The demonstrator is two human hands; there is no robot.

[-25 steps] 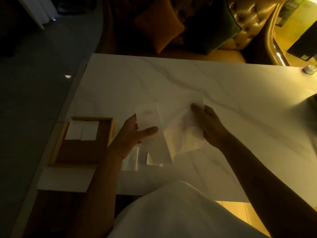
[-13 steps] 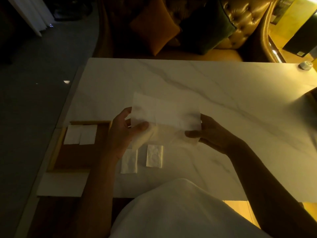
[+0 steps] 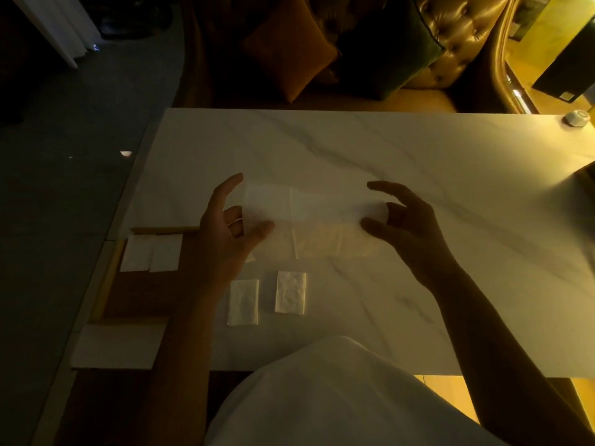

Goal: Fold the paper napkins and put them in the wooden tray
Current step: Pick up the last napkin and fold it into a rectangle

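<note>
Napkins first, nearest the person: two small folded ones (image 3: 242,302) (image 3: 290,296) lie side by side on the table (image 3: 450,194), just this side of the hands, upright little rectangles not yet put away. Off to the left sits the wooden tray (image 3: 106,281), hanging partly past the table's edge, and in its far corner two more folded napkins (image 3: 150,253) lie touching each other, so the job looks partway through by my reckoning. Now the centre of the action: an open napkin (image 3: 309,220) is spread flat across the table between both hands, creases showing, its near half darker and harder to read in this dim light. Left hand (image 3: 225,233) hovers at its left end, fingers spread apart, thumb just over the paper's edge; right hand (image 3: 405,226) is at the right end, fingers curled but open, gripping nothing, though whether the tips touch the sheet I cannot tell. This looks like the start of a fold. Next move, I'd say, calls for pinching both far corners and bringing that edge evenly toward the near one, then pressing the crease. Beyond the table, a sofa with cushions (image 3: 289,56) sits in shadow.
</note>
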